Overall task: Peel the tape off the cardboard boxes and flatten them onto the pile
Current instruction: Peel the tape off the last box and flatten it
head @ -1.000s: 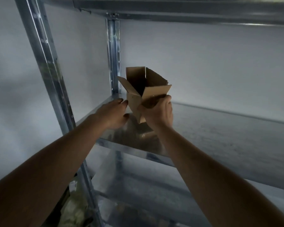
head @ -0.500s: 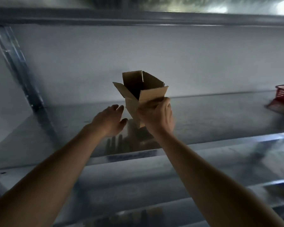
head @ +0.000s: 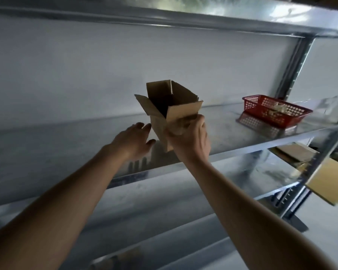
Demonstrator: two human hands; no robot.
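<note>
Gripping the small cardboard box [head: 165, 108] near its lower right side, my right hand [head: 189, 142] holds it, flaps open, above the metal shelf [head: 232, 125]. My left hand [head: 134, 140] hovers beside it, fingers relaxed. No readable writing shows. A red basket [head: 275, 110] sits toward the shelf's right end.

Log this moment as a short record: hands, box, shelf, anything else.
right hand: grips the cardboard box by a flap
left hand: open, fingers straight, beside the box
box: top flaps open, held above the metal shelf
red basket: on the shelf to the right, contents unclear
flat cardboard: on the lower shelf, right
</note>
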